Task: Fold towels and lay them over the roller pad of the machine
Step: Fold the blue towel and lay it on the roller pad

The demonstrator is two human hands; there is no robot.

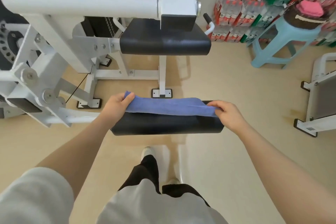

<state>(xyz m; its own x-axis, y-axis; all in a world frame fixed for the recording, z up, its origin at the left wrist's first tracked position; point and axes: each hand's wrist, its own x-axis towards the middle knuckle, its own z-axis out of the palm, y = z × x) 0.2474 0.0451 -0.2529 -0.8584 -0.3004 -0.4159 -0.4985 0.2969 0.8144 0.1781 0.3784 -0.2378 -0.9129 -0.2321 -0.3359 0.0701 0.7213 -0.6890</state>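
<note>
White-painted steel gym machine frame (pixel 54 56) fills 9 to 11 o'clock, thick white tube across the top, bolts and a perforated disc at the far left edge. Left hand (pixel 116 104) just left of centre, fingers curled round the left end of the folded blue terry towel (pixel 169 106), thumb on top of the cloth. Towel stretched flat between both hands, lying across the top far side of the black padded roller pad (pixel 163 125) at centre; near face of the pad bare. Black vinyl seat cushion (pixel 164 42) at 12 o'clock, above the towel, on a white post. Right hand (pixel 227 112) right of centre, thumb and fingers pinching the towel's right end, just over the pad's right end. Person's dark trousers, grey top and pale shoe (pixel 148 152) at 6 o'clock on the beige floor (pixel 236 151). Light blue plastic stool (pixel 283 42) at 2 o'clock with a brown basket holding pink cloth (pixel 310 9) on it. Shrink-wrapped bottle packs (pixel 236 11) stacked against the wall at 1 o'clock. Second white frame (pixel 320 92) at 3 o'clock.
</note>
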